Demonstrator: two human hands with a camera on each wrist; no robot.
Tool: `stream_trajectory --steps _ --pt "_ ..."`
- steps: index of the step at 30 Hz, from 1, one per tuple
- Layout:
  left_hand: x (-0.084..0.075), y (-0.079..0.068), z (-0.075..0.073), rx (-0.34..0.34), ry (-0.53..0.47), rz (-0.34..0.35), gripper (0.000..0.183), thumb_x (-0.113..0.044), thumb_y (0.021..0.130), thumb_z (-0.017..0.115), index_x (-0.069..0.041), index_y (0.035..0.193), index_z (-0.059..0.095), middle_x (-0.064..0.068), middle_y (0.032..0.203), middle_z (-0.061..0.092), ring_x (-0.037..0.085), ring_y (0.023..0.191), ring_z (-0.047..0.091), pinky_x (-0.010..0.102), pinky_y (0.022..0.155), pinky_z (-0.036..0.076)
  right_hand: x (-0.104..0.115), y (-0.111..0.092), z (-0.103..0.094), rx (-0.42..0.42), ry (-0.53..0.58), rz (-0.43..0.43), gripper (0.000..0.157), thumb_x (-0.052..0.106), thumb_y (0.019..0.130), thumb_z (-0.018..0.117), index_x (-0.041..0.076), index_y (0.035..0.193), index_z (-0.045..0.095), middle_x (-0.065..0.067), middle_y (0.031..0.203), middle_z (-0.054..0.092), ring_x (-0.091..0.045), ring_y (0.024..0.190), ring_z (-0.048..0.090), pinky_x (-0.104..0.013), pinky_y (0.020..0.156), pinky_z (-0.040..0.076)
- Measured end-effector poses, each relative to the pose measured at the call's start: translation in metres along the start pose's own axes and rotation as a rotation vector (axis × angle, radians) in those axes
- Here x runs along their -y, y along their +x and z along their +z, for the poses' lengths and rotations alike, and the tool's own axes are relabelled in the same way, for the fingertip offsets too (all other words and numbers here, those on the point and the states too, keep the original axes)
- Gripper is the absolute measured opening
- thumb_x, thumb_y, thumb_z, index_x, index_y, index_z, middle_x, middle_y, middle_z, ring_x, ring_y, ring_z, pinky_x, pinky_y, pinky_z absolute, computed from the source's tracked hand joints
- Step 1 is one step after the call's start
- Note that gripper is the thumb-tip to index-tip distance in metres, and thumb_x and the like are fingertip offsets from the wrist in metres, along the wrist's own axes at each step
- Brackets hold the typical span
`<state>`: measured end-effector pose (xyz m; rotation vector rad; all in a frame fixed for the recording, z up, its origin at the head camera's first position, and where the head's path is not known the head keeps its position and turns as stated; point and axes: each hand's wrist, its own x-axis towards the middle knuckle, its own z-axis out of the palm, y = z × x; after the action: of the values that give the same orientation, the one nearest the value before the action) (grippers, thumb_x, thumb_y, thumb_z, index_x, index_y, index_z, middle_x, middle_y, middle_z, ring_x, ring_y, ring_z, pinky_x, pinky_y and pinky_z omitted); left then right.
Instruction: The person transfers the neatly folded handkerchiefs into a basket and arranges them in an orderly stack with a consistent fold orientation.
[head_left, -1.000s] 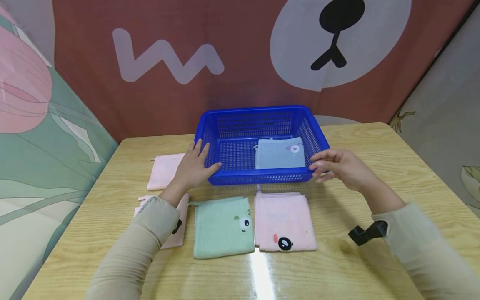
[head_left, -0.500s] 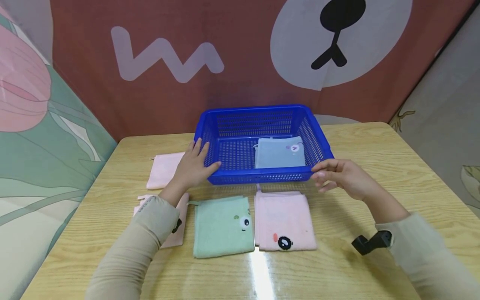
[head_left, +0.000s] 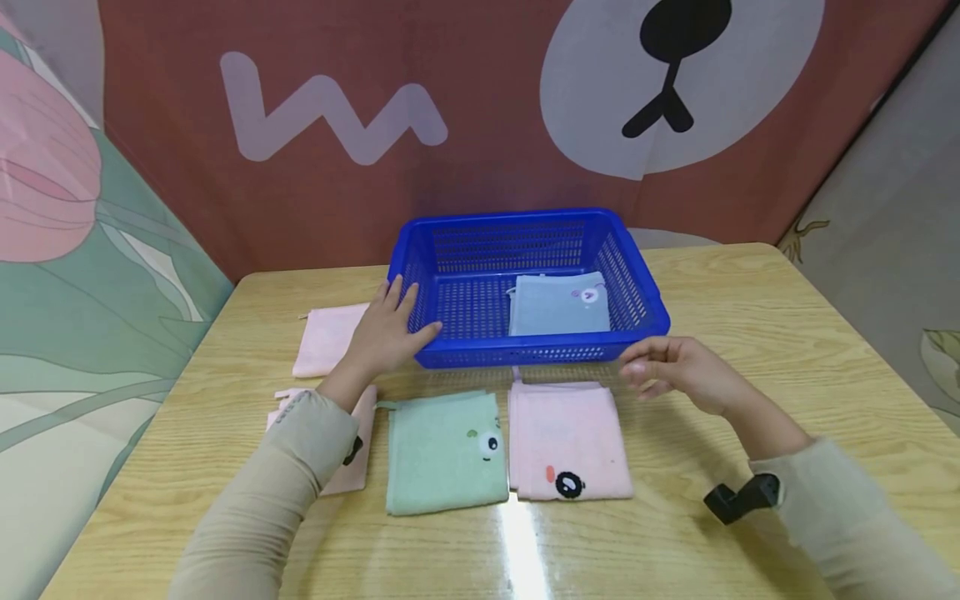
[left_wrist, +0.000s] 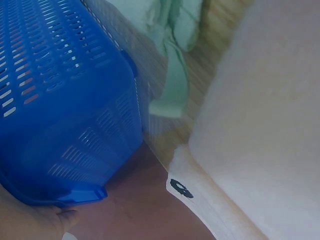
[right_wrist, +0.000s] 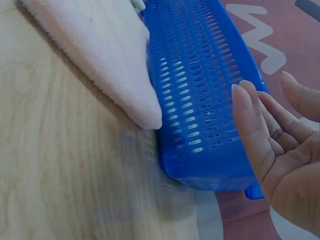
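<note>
My left hand (head_left: 382, 333) rests with spread fingers on the left rim of a blue plastic basket (head_left: 517, 354); in the left wrist view only part of that hand (left_wrist: 25, 217) shows by the rim. My right hand (head_left: 678, 371) hovers just off the basket's front right corner, fingers loosely bent and holding nothing. The right wrist view shows this hand (right_wrist: 290, 155) beside the slotted wall. Inside the basket, on its right side, lies a folded light-blue towel (head_left: 555, 310). In front lie a folded green towel (head_left: 442, 458) and a folded pink towel (head_left: 570, 433).
Another pink towel (head_left: 326, 337) lies left of the basket. Nearer me, a further pink towel (head_left: 363, 450) is partly hidden by the left forearm. The wooden table (head_left: 765, 333) meets a patterned cloth wall (head_left: 480, 183) behind the basket.
My right hand has come away from the basket's front right corner, moving down towards me. The left hand, basket and towels look unmoved.
</note>
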<state>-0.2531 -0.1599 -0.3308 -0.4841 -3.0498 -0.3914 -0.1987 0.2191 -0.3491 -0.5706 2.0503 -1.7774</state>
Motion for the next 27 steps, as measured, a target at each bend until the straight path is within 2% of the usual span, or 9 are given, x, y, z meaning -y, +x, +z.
stream_trajectory --steps 3,7,10,13,21,27 --pt "0.0 0.001 0.0 0.002 -0.005 0.0 0.076 -0.052 0.085 0.038 -0.002 0.137 0.015 0.019 0.141 0.003 0.034 0.128 -0.002 0.046 0.1 0.009 -0.005 0.001 0.0 0.007 0.008 0.01 0.016 0.005 0.086 0.05 0.014 0.093 0.06 -0.004 0.087 0.061 -0.019 0.076 0.06 -0.041 0.064 0.049" --pt "0.001 0.001 0.001 0.01 -0.006 -0.002 0.077 -0.053 0.085 0.037 -0.002 0.138 0.014 0.018 0.142 0.002 0.032 0.128 -0.004 0.046 0.1 0.008 -0.012 0.002 0.001 0.011 0.015 0.046 0.013 0.005 0.084 0.053 0.003 0.096 0.059 -0.002 0.088 0.06 -0.017 0.077 0.059 -0.041 0.065 0.048" --pt "0.001 0.001 0.001 0.01 -0.001 -0.001 0.077 -0.054 0.085 0.036 -0.003 0.138 0.013 0.018 0.142 0.002 0.032 0.128 -0.004 0.045 0.101 0.009 -0.018 0.003 0.002 0.015 0.009 0.083 0.026 0.006 0.084 0.055 -0.012 0.102 0.05 -0.002 0.089 0.06 -0.016 0.077 0.058 -0.043 0.066 0.048" --pt "0.001 0.001 0.001 0.009 0.002 0.0 0.077 -0.054 0.085 0.036 -0.002 0.138 0.014 0.019 0.141 0.003 0.033 0.128 -0.004 0.046 0.101 0.009 -0.022 0.004 0.003 0.02 -0.003 0.113 0.037 0.006 0.084 0.055 -0.021 0.106 0.042 -0.006 0.088 0.06 -0.017 0.077 0.058 -0.044 0.066 0.047" --pt "0.002 0.002 0.002 0.017 0.003 -0.005 0.077 -0.055 0.085 0.035 -0.003 0.138 0.013 0.018 0.142 0.002 0.032 0.128 -0.005 0.045 0.101 0.009 -0.027 0.006 0.005 0.005 -0.059 0.18 0.044 0.009 0.084 0.055 -0.023 0.109 0.038 -0.019 0.092 0.056 -0.022 0.079 0.059 -0.041 0.066 0.048" --pt "0.001 0.001 0.001 0.016 0.006 -0.005 0.077 -0.054 0.085 0.035 -0.003 0.138 0.014 0.018 0.142 0.002 0.032 0.128 -0.004 0.045 0.101 0.009 -0.031 0.008 0.007 -0.013 -0.123 0.222 0.045 0.011 0.083 0.057 -0.021 0.11 0.04 -0.018 0.092 0.057 -0.025 0.081 0.058 -0.038 0.068 0.048"
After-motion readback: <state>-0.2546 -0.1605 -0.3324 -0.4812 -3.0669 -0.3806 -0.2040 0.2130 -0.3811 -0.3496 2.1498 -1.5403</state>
